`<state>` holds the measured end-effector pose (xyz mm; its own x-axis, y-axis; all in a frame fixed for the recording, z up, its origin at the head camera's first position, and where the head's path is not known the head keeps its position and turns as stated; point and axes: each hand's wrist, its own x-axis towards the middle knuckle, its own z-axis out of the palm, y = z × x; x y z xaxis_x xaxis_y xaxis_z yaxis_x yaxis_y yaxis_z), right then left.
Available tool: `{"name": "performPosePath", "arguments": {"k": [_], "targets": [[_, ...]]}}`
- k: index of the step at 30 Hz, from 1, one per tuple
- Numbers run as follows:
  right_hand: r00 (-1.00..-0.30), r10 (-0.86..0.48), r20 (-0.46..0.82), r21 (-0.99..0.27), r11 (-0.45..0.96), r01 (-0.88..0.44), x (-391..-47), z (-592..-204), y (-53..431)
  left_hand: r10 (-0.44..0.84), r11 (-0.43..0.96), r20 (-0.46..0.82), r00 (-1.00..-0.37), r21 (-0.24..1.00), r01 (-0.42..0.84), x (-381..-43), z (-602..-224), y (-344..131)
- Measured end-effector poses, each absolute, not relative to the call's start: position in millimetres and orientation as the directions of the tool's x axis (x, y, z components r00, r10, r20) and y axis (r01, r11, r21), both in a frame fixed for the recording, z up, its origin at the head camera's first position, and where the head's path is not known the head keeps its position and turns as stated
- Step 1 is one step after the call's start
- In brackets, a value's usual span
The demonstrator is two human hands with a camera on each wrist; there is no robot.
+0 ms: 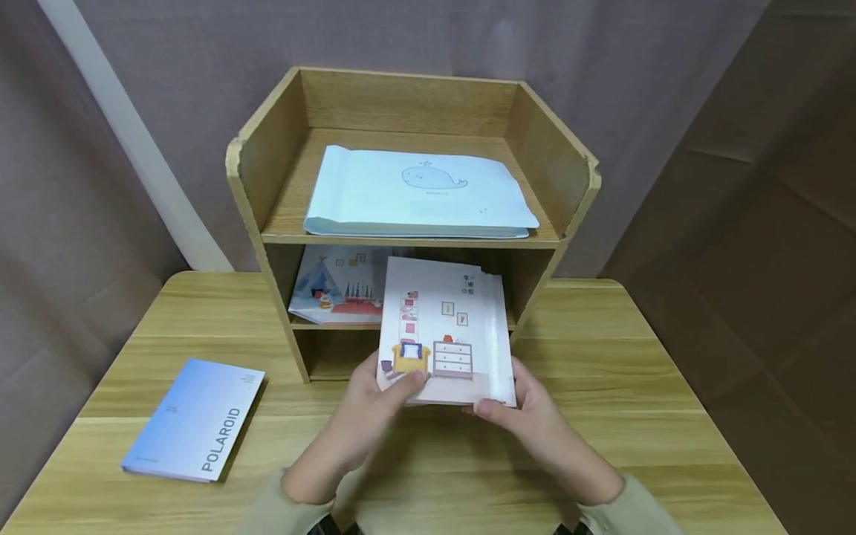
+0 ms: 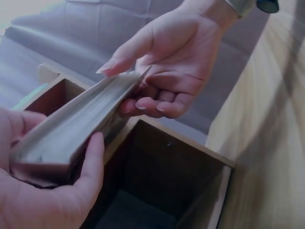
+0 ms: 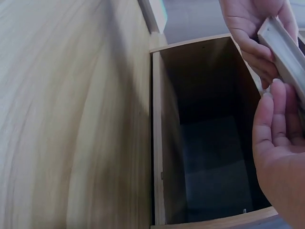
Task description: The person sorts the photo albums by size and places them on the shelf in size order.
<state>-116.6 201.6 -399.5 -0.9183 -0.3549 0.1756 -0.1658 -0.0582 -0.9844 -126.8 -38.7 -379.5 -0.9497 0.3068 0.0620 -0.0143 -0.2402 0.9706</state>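
Both hands hold a white book [image 1: 441, 334] with a drawn armchair, a chest of drawers and small pictures on its cover, tilted in front of the shelf's middle level. My left hand [image 1: 368, 405] grips its lower left corner, thumb on the cover and fingers beneath. At the lower right corner, my right hand [image 1: 535, 412] pinches the edge between thumb and fingers. The left wrist view shows the thick stack of page edges [image 2: 81, 119] between the two hands. Behind it, another illustrated book [image 1: 337, 286] with a blue tent lies on the middle shelf.
A wooden shelf unit [image 1: 411, 241] stands at the back of the table [image 1: 602, 357]. On its top level lies a pale blue book [image 1: 374, 189] with a whale drawing. A blue POLAROID book [image 1: 194, 420] rests on the table at the left. Curtains [image 1: 414, 37] hang behind.
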Motion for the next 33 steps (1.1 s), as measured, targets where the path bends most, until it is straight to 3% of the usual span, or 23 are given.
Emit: {"name": "performPosePath", "arguments": {"k": [5,10,21,33], "targets": [[-0.926,-0.334,0.178,-0.981,-0.131,-0.142,-120,-394,201,0.377,-0.348,0.058,-0.924,0.934,-0.084,-128,-373,-42],[-0.939,-0.306,0.155,-0.982,-0.15,-0.113,-123,-391,202,0.366,-0.422,0.074,-0.928,0.902,-0.095,-131,-375,-38],[-0.958,-0.25,0.141,-0.982,-0.16,-0.103,-129,-389,199,0.281,-0.444,0.068,-0.957,0.894,-0.067,-132,-374,-31],[-0.964,-0.221,0.145,-0.971,-0.221,-0.095,-132,-390,200,0.312,-0.431,0.068,-0.948,0.899,-0.077,-135,-377,-31]]}}
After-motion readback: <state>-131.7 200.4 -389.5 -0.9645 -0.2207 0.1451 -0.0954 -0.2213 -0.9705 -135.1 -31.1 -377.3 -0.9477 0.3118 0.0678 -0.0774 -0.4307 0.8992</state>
